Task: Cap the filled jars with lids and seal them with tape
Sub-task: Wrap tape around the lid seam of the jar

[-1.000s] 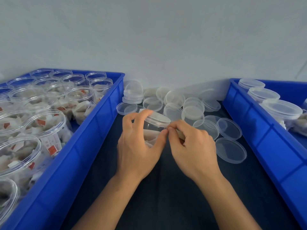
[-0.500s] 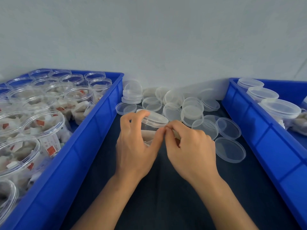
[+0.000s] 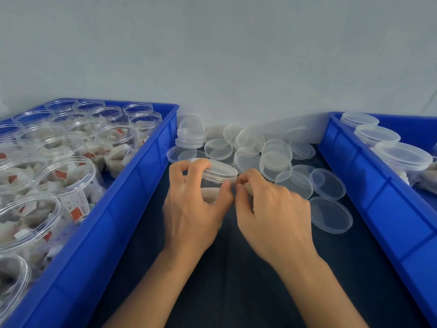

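A clear jar (image 3: 214,185) with white packets inside stands on the dark table, capped with a clear lid (image 3: 222,170). My left hand (image 3: 191,209) grips it from the left, fingers curled over the lid's rim and thumb on the near wall. My right hand (image 3: 269,209) has thumb and forefinger pinched together at the jar's right side just under the lid. What they pinch is small and clear, like a tape strip, and hard to make out. The two thumbs nearly touch.
Several loose clear lids (image 3: 276,159) lie piled behind and right of the jar. A blue crate (image 3: 132,185) on the left holds several open filled jars (image 3: 68,181). A blue crate (image 3: 369,185) on the right holds capped jars (image 3: 402,157). A pale wall stands close behind.
Both hands and the jar have stayed nearly in place. My left fingers have spread a little over the lid, and my right pinch has kept to the seam.
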The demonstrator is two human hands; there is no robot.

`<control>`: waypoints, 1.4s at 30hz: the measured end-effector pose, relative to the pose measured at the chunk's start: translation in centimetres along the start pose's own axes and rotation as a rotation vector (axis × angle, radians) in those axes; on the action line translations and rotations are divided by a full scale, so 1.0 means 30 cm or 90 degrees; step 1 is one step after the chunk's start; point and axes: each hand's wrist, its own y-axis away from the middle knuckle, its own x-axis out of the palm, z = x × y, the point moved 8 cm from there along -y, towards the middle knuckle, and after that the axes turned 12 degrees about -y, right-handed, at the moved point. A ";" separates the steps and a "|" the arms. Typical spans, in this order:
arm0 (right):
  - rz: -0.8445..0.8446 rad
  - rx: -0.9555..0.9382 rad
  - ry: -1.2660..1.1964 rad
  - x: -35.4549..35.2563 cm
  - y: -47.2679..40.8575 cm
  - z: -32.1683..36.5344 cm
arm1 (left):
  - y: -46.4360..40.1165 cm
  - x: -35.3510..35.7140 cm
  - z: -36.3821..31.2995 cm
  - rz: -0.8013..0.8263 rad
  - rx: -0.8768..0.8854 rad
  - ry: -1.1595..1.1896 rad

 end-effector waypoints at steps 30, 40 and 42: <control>0.138 0.037 -0.113 0.034 -0.014 -0.064 | -0.017 0.012 0.010 0.110 -0.018 0.101; 0.168 0.059 -0.203 0.073 -0.020 -0.103 | -0.026 0.009 0.032 0.140 -0.050 0.127; 0.183 0.072 -0.281 0.088 -0.021 -0.114 | -0.029 0.015 0.050 0.155 -0.089 0.178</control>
